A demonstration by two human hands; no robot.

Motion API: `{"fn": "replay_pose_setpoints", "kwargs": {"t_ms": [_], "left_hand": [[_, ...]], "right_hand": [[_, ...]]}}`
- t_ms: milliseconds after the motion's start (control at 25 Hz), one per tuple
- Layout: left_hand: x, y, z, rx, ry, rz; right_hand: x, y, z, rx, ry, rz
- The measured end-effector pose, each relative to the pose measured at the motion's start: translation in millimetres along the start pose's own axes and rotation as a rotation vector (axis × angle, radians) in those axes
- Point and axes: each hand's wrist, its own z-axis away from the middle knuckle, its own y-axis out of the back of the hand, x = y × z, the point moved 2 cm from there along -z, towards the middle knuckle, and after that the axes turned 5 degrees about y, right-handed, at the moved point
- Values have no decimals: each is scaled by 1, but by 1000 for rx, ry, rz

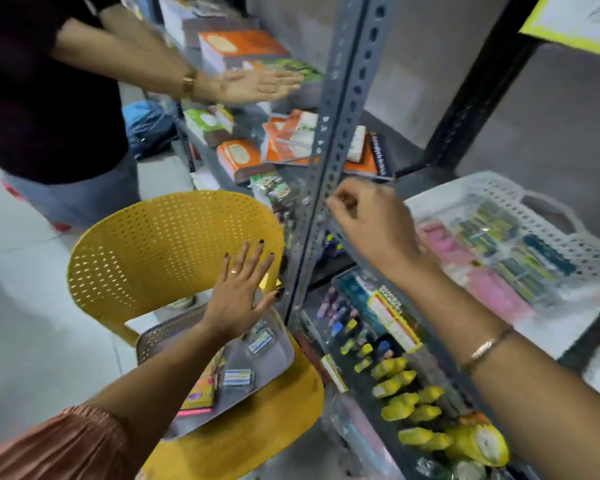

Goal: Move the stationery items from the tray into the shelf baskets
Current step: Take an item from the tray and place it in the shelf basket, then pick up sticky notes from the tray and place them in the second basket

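chair [174, 244]: matt perforated plastic | shelf post [340, 133]: grey slotted metal | basket [520, 199]: white plastic lattice | tray [274, 358]: smooth

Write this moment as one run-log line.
left hand: open over tray | right hand: fingers curled near white basket, hold unclear | tray: packs remain

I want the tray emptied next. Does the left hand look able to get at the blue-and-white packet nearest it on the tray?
Probably yes. The left hand is spread open just above the tray, and the packet lies uncovered right beside its wrist, with nothing between them.
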Motion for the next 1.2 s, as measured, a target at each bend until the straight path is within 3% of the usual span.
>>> {"fn": "replay_pose_setpoints", "kwargs": {"t_ms": [200, 440, 680, 920, 1200], "left_hand": [[-64, -56, 91, -155, 212, -55], [-78, -161, 172, -402, 297, -25], [-84, -218, 200, -465, 269, -47], [-90, -228, 204, -486, 300, -67], [-88, -230, 206, -531, 329, -66]], "right_hand": [[-1, -169, 23, -456, 74, 84], [42, -353, 68, -802, 104, 134], [69, -459, 89, -796, 50, 175], [57, -497, 94, -764, 75, 185], [70, -494, 78, -885, 473, 340]]}}
